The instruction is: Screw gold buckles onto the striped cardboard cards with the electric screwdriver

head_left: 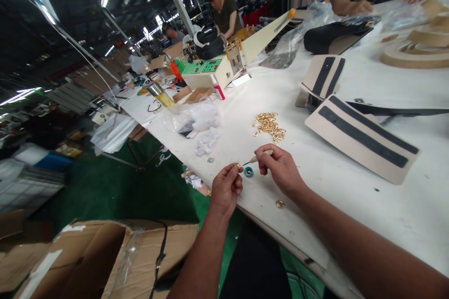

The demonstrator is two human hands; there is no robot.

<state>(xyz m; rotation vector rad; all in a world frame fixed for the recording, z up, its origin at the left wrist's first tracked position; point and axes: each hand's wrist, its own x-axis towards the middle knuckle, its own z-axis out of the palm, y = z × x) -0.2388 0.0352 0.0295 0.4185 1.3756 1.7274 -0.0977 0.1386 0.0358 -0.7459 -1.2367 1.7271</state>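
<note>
My left hand (226, 188) pinches a small gold metal fitting (238, 166) between thumb and fingertips at the table's near edge. Wrapped in the fingers of my right hand (277, 164) is a thin pointed tool with a pale handle (257, 158), its tip directed left toward the fitting. Whether the tip touches it, I cannot tell. Between both hands stands a small round teal container (249, 172) with something gold-coloured inside. A heap of small gold metal fittings (269, 126) lies beyond my right hand. Closer to me, a gold ring-shaped piece (279, 204) rests by my right forearm.
Pale panels with black strips (361, 138) lie to the right. Crumpled white paper (207, 141) and plastic are at left, before a cream machine with green panels (206, 67). Across the table are a co-worker's hands (359, 7). Cardboard boxes (80, 257) stand below left.
</note>
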